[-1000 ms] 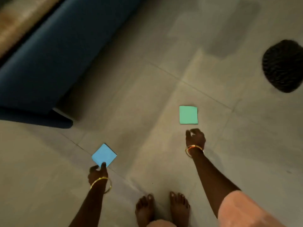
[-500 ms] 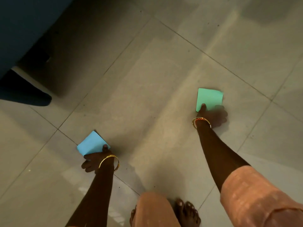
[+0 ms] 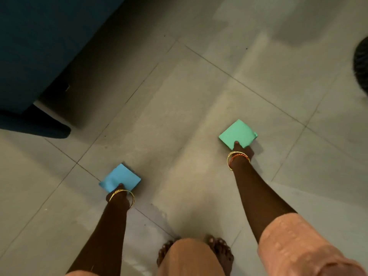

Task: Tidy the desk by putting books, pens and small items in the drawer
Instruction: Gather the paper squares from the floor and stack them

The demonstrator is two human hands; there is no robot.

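A blue square pad of notes (image 3: pixel 120 177) is pinched in my left hand (image 3: pixel 117 193), thumb on top, just above the grey tiled floor. A green square pad of notes (image 3: pixel 237 133) is held the same way in my right hand (image 3: pixel 242 150), its far corner slightly curled. Both pads look lifted a little off the tiles and tilted. Each wrist wears gold bangles. My fingers under the pads are hidden. No desk or drawer is in view.
A dark blue sofa (image 3: pixel 45 46) fills the upper left, its base (image 3: pixel 35 126) reaching onto the floor. A dark round object (image 3: pixel 361 64) sits at the right edge. My bare feet (image 3: pixel 219 251) stand at the bottom centre on grey tiles (image 3: pixel 179 116).
My hands reached down to the two pads lying on the floor and closed on them. Both pads are now gripped and raised, the green one turned to a diamond angle.
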